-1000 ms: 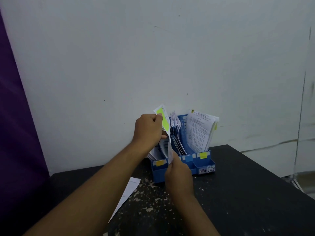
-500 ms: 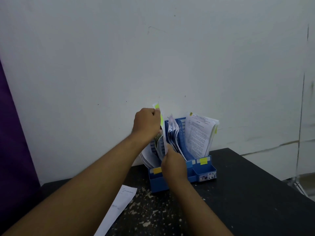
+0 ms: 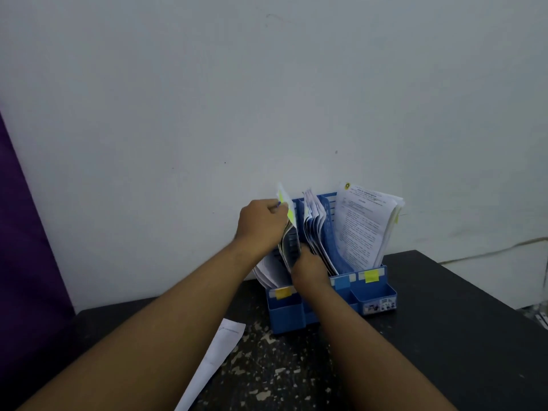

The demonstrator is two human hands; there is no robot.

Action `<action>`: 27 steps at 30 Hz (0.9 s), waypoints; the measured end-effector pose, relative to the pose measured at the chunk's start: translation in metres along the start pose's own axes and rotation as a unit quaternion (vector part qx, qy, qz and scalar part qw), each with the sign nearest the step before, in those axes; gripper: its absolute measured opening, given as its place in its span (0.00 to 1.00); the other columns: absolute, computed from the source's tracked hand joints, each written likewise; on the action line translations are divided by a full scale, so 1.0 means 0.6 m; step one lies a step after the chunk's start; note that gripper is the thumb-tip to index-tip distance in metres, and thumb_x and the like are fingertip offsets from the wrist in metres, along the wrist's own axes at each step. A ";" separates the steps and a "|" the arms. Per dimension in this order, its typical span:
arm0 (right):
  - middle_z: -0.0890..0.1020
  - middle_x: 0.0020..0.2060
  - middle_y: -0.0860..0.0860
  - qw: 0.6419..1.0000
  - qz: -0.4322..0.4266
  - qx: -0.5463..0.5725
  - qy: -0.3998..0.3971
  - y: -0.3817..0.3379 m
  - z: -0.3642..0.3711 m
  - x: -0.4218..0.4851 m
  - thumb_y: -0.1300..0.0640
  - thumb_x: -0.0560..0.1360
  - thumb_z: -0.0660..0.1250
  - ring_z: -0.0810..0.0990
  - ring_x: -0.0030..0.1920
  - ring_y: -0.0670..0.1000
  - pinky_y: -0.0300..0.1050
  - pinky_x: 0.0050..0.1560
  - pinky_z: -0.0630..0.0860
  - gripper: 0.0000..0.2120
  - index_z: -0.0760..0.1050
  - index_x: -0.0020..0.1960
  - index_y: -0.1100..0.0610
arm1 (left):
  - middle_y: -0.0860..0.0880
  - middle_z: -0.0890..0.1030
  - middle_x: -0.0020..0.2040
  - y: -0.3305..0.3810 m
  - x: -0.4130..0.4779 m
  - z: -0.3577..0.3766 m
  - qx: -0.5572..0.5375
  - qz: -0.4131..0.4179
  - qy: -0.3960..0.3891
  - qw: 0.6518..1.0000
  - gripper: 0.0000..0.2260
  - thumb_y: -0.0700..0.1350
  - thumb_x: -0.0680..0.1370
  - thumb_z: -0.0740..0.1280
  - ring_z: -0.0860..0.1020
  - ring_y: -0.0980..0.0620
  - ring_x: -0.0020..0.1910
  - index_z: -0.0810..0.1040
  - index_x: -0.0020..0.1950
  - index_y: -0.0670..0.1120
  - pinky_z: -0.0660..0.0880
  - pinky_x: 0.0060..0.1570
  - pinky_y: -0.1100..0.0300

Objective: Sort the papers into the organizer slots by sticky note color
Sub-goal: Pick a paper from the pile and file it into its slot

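A blue organizer [image 3: 286,314] stands against the wall on the black table, its slots holding upright papers. Slot labels show on its front: an orange-yellow note [image 3: 283,292], a blue one [image 3: 342,282] and a yellow one [image 3: 371,276]. My left hand [image 3: 261,226] grips the top of a paper with a yellow-green sticky note [image 3: 290,214], which stands in the left part of the organizer. My right hand [image 3: 310,268] holds the lower edge of that same paper, low between the paper stacks. The middle stack [image 3: 314,229] fans out; a printed sheet [image 3: 363,226] fills the right slot.
One loose white sheet [image 3: 216,354] lies on the worn black table [image 3: 444,336] left of my arms. A white wall rises right behind the organizer. A purple panel [image 3: 26,232] borders the left side. The table's right edge drops off near the corner.
Both hands have moved forward and down, carrying the green-noted paper from above the organizer into its left part. My right hand now sits lower between the stacks.
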State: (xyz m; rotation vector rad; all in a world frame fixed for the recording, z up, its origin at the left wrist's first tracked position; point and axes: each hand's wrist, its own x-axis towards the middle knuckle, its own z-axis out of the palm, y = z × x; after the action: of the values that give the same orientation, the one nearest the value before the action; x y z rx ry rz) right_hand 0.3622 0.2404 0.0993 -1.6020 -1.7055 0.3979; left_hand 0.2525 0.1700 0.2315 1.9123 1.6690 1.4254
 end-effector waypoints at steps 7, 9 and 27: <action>0.83 0.54 0.62 1.000 -0.005 -0.020 0.007 0.006 0.019 -0.019 0.62 0.82 0.58 0.82 0.52 0.64 0.51 0.42 0.72 0.21 0.65 0.75 0.58 | 0.51 0.88 0.53 -0.056 -0.091 -0.001 -0.041 0.028 0.044 0.998 0.13 0.50 0.83 0.67 0.87 0.55 0.47 0.85 0.65 0.51 0.86 0.50 0.48; 0.83 0.55 0.61 0.999 -0.015 -0.024 0.016 0.001 0.021 -0.034 0.61 0.83 0.58 0.81 0.52 0.62 0.50 0.41 0.73 0.21 0.65 0.75 0.57 | 0.53 0.88 0.52 -0.088 -0.127 -0.007 -0.039 0.037 0.071 0.996 0.11 0.46 0.84 0.68 0.86 0.56 0.46 0.86 0.63 0.52 0.86 0.47 0.50; 0.59 0.82 0.55 0.981 -0.047 -0.092 -0.166 -0.119 0.216 -0.386 0.39 0.81 0.61 0.55 0.82 0.58 0.63 0.81 0.51 0.35 0.54 0.84 0.47 | 0.45 0.54 0.86 -0.438 -0.412 -0.230 0.364 -0.307 -0.140 0.868 0.41 0.74 0.80 0.53 0.54 0.42 0.84 0.53 0.86 0.52 0.54 0.81 0.39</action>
State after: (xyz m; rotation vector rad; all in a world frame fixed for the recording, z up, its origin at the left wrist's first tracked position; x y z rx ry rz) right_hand 0.2062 0.0424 -0.0097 -1.6464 -2.1146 0.4955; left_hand 0.0113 -0.0119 -0.0092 1.4908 2.5420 0.2606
